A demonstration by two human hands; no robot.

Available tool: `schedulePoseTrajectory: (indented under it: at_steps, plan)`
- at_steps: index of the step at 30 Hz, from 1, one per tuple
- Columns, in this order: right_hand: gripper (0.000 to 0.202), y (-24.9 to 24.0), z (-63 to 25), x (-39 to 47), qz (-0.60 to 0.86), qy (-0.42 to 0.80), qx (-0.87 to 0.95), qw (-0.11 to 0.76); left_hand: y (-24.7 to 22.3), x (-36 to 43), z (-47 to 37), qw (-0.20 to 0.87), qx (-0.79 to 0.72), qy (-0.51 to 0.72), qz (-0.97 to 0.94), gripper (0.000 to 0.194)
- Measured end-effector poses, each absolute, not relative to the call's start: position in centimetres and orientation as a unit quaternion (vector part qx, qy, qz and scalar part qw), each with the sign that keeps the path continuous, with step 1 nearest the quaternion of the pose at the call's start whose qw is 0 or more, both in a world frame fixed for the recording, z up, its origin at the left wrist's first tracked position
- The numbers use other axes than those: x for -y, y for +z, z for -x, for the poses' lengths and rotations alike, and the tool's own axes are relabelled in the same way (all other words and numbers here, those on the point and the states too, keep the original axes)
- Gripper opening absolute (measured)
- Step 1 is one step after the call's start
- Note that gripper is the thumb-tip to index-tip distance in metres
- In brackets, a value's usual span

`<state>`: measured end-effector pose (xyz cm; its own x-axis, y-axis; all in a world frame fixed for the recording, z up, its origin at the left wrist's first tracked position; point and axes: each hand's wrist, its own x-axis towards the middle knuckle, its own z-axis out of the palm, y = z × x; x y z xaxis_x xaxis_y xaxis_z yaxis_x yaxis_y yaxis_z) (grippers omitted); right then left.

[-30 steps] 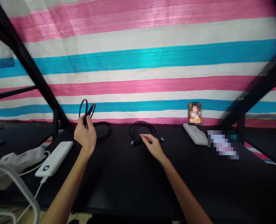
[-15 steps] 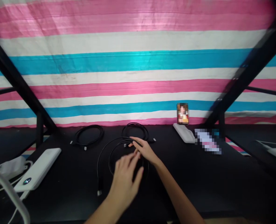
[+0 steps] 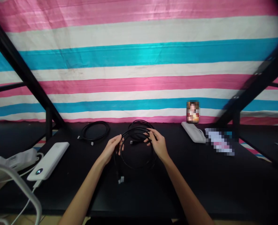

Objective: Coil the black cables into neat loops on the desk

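Observation:
A black cable (image 3: 137,168) forms a loose round coil between my two hands, above the black tabletop. My left hand (image 3: 112,148) pinches the coil at its left side, thumb on top. The fingers of my right hand (image 3: 158,143) are closed around the coil's upper right. Both light-coloured plugs (image 3: 121,180) of this cable hang together below my left hand. Just behind, partly hidden by the held coil, lies a second coiled black cable (image 3: 141,121). Farther left rests another coiled black cable (image 3: 96,131), its two pale plugs toward the front.
At left lie a white power bank (image 3: 50,161) with a cable plugged in and a white power strip (image 3: 23,159). A curved white bar (image 3: 28,190) crosses the lower left corner. A white device (image 3: 193,132) and a blurred packet (image 3: 218,142) lie at right. Striped sheeting hangs behind.
My left hand has moved back and left, from reaching forward to gripping the coil's left side. The loop is rounder and its plugs now hang together. The view has shifted slightly left.

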<state>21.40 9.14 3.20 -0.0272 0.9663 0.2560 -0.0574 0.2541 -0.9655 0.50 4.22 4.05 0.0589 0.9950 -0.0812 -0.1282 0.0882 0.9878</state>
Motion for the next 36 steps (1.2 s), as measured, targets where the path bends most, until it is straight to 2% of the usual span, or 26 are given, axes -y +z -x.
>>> schedulePoseTrajectory:
  at_steps: [6, 11, 16, 22, 24, 26, 31, 36]
  plan:
    - [0.036, 3.9, -21.6, -8.9, 0.418, 0.455, 0.540, 0.571, 3.8, -4.2, 0.2, 0.555, -0.476, 0.541, -0.415, 0.043]
    - [0.038, 4.7, -22.9, -9.1, 0.412, 0.418, 0.492, 0.643, 4.5, -4.2, 2.0, 0.472, -0.498, 0.619, -0.383, 0.045]
    - [0.040, 5.4, -24.7, -9.7, 0.399, 0.367, 0.419, 0.728, 4.9, -3.9, 3.4, 0.492, -0.453, 0.648, -0.364, 0.050]
    - [0.038, 6.2, -26.9, -10.0, 0.378, 0.288, 0.343, 0.811, 3.6, -4.4, 5.1, 0.380, -0.539, 0.628, -0.413, 0.033]
    - [0.035, 6.4, -27.5, -10.0, 0.380, 0.270, 0.325, 0.823, 3.5, -4.4, 5.7, 0.357, -0.556, 0.619, -0.424, 0.033]
    - [0.033, 6.5, -27.9, -9.9, 0.377, 0.271, 0.312, 0.829, 3.6, -4.2, 6.1, 0.372, -0.528, 0.633, -0.428, 0.030]
    - [0.034, 6.6, -28.5, -10.0, 0.335, 0.358, 0.281, 0.825, 4.7, -3.2, 6.9, 0.498, -0.338, 0.709, -0.369, 0.018]
    - [0.035, 6.6, -29.1, -9.9, 0.323, 0.453, 0.340, 0.758, 5.0, -2.7, 7.4, 0.536, -0.213, 0.765, -0.286, 0.022]
